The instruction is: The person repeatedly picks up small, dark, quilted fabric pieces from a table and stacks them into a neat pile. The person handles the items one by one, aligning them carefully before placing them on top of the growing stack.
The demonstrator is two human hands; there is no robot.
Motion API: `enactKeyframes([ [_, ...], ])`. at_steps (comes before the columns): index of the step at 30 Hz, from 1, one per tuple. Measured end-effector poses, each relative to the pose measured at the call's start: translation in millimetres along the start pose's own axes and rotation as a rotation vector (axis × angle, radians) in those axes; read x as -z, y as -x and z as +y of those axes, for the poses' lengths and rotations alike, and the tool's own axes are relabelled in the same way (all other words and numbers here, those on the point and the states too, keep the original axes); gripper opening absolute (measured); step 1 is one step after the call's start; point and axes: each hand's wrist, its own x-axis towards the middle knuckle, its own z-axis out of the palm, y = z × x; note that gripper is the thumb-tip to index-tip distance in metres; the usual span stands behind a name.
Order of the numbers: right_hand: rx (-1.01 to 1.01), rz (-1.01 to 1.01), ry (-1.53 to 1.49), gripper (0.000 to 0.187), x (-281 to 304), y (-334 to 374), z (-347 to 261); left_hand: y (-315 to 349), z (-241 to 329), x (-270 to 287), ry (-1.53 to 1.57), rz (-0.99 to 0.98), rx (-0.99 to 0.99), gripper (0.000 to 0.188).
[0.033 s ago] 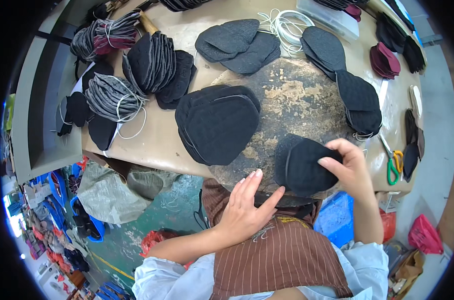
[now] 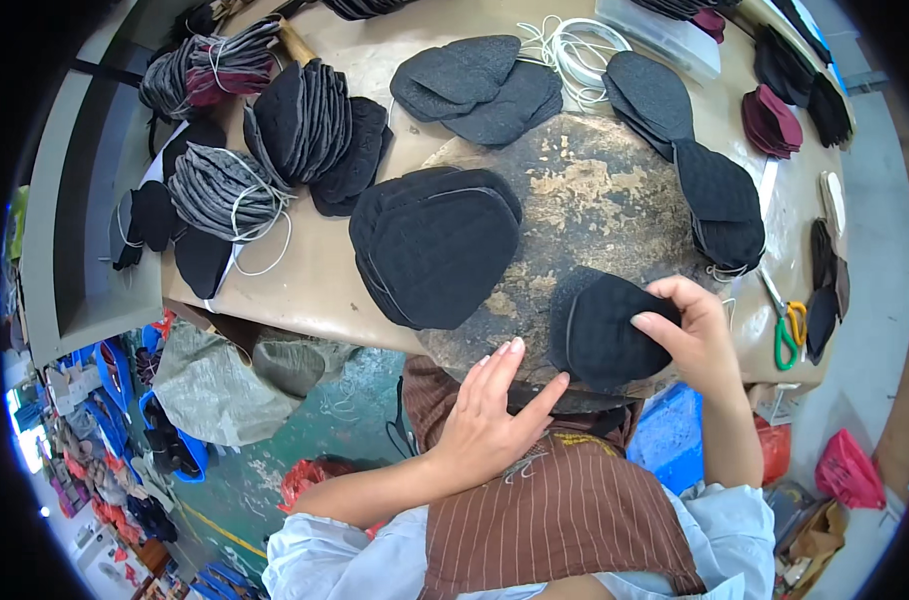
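My right hand (image 2: 696, 328) pinches the right edge of a rounded black fabric piece (image 2: 614, 335), thumb on top and fingers at its rim. That piece overlaps a rougher dark piece (image 2: 562, 300) showing at its left, both over the near part of a worn round board (image 2: 584, 190). My left hand (image 2: 494, 410) lies with its fingers stretched out at the board's near edge. Its index fingertip is close to the black piece's lower left; whether they touch I cannot tell. Left of the pinched piece, a stack of similar black pieces (image 2: 439, 250) rests partly on the board.
Dark grey pieces (image 2: 474, 85) and a coil of white cord (image 2: 584, 55) lie beyond the board. Tied grey bundles (image 2: 224, 190) and upright black pieces (image 2: 302, 125) stand left. Folded black pieces (image 2: 722, 205) and green-and-orange scissors (image 2: 786, 335) are right. A blue bin (image 2: 669, 440) stands below the table.
My right hand and the black fabric piece have shifted very slightly left. My left hand stays in place.
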Motion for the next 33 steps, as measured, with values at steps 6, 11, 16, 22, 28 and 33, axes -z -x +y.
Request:
enactKeyframes([
  [6,-0.025,-0.035,0.081,0.021,-8.9,-8.1,-1.6,3.6,-3.4,-0.3,0.032,0.022,0.003,0.057],
  [11,-0.013,-0.024,0.113,0.022,-8.2,-9.2,1.8,3.4,-4.6,-2.1,0.052,0.023,0.001,0.049],
  [16,-0.037,-0.028,0.052,0.022,-11.1,-9.1,1.7,2.7,-4.9,-1.7,0.061,0.017,0.004,0.046],
  [22,-0.044,-0.014,0.068,0.022,-14.0,-9.4,1.3,2.2,-5.2,-2.1,0.065,0.029,0.004,0.049],
  [28,-0.037,0.001,0.087,0.023,-14.6,-9.1,1.9,-4.2,-1.8,-0.9,-0.015,0.052,0.002,0.056],
  [33,-0.025,0.025,0.086,0.024,-15.3,-7.4,4.1,-8.6,0.4,-1.3,-0.127,0.041,0.015,0.057],
])
